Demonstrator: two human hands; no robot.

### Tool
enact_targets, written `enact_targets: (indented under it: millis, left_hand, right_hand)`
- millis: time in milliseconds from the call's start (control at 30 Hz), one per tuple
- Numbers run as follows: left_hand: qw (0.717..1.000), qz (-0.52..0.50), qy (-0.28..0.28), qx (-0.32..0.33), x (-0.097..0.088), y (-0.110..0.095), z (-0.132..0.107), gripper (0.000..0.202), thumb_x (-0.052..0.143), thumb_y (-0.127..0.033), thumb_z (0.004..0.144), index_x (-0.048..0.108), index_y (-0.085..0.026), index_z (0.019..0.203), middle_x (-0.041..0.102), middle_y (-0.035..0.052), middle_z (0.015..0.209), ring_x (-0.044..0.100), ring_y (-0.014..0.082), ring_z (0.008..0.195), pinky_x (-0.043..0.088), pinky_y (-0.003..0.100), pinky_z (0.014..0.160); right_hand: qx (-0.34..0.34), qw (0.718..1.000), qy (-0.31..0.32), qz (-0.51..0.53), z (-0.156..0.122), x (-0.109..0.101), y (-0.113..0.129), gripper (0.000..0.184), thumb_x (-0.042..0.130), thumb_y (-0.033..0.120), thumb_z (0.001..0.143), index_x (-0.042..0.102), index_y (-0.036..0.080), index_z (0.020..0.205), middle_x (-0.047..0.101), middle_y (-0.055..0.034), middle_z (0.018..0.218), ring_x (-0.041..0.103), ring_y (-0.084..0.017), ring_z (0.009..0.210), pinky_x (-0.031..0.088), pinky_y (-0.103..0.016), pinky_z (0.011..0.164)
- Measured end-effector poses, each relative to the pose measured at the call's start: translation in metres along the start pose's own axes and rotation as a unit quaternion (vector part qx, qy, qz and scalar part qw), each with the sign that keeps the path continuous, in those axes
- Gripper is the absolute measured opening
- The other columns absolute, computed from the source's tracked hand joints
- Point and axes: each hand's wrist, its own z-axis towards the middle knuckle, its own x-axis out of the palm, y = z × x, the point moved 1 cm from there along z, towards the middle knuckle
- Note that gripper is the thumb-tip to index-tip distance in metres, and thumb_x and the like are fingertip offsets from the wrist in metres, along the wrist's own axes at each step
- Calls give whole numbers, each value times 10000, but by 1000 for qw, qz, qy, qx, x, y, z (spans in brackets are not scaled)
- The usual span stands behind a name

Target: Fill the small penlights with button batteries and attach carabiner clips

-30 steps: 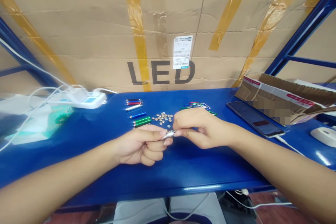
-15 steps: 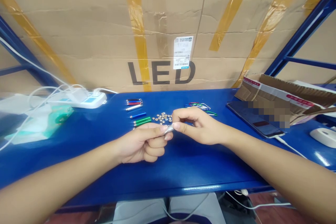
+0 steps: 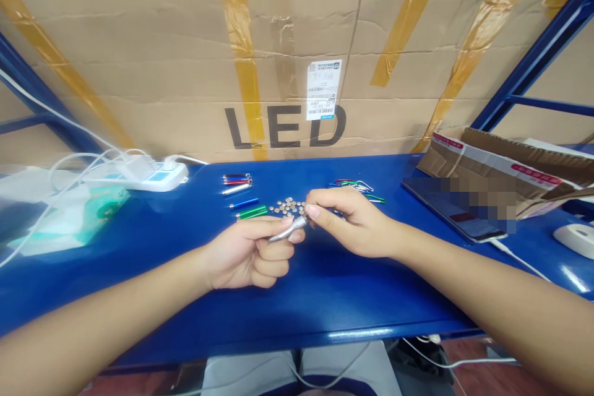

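A slim silver mini flashlight (image 3: pixel 288 230) slants up to the right between my hands above the table. My left hand (image 3: pixel 260 253) is closed, pinching its body between thumb and bent fingers. At its upper right end, my right hand (image 3: pixel 350 223) has thumb and forefinger closed; the fingertips partly hide that end. Behind the hands lie many small button cells (image 3: pixel 288 205), some covered by my right hand. To their left are green tubes (image 3: pixel 252 213), a blue tube (image 3: pixel 244 203), a silver one (image 3: pixel 236 189) and a red one (image 3: pixel 237 182). Coloured carabiners (image 3: pixel 355 185) lie beyond my right hand.
On the right, a phone (image 3: pixel 450 210) with a cable rests against an open cardboard box (image 3: pixel 492 164), near a white mouse-like object (image 3: pixel 575 239). A white power strip (image 3: pixel 160 177) and a green-white packet (image 3: pixel 78 216) are at left. A large carton (image 3: pixel 185 74) backs the blue table (image 3: pixel 352 303).
More of the silver flashlight now shows between the hands, its body extending over my left fingers. My right fingertips have shifted slightly up at its end.
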Motion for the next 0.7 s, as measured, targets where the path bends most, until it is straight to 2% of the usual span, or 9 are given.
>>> enact_targets:
  millis: [100,300,433,533,700]
  left_hand:
    - [1000,9,-3,0,-1,0,0,227,575,-346,958,572,-150,843,197,-100,523,81,59,432,118,168,369]
    - [999,33,-3,-21,-3,-2,-1,222,593,-343,948,556,-148,849,185,-110,518,69,54,428,109,166,363]
    - [997,76,-7,-14,-2,1,-1,240,595,-355,951,528,-159,830,162,-117,524,60,50,429,100,156,359]
    - [994,106,-28,18,0,3,0,279,592,-400,954,503,-169,823,158,-120,531,59,48,440,95,147,365]
    - [982,165,-66,70,1,5,4,329,583,-457,950,480,-180,804,153,-126,523,73,47,447,104,143,381]
  right_hand:
    - [-7,1000,7,-3,0,0,0,285,471,275,1013,495,183,744,433,43,663,403,-93,618,361,-211,594]
    - [-75,996,22,-32,0,1,2,285,469,241,995,495,185,717,468,26,659,404,-102,611,367,-227,604]
    - [-80,996,28,-35,-2,4,1,291,475,220,980,467,188,691,442,31,639,374,-103,600,349,-236,595]
    - [-55,998,26,-21,-1,7,-3,309,481,227,980,460,185,675,412,38,626,357,-101,595,327,-236,575]
    - [53,998,9,35,0,13,-10,352,475,330,1000,477,179,683,416,35,646,376,-106,622,328,-236,574]
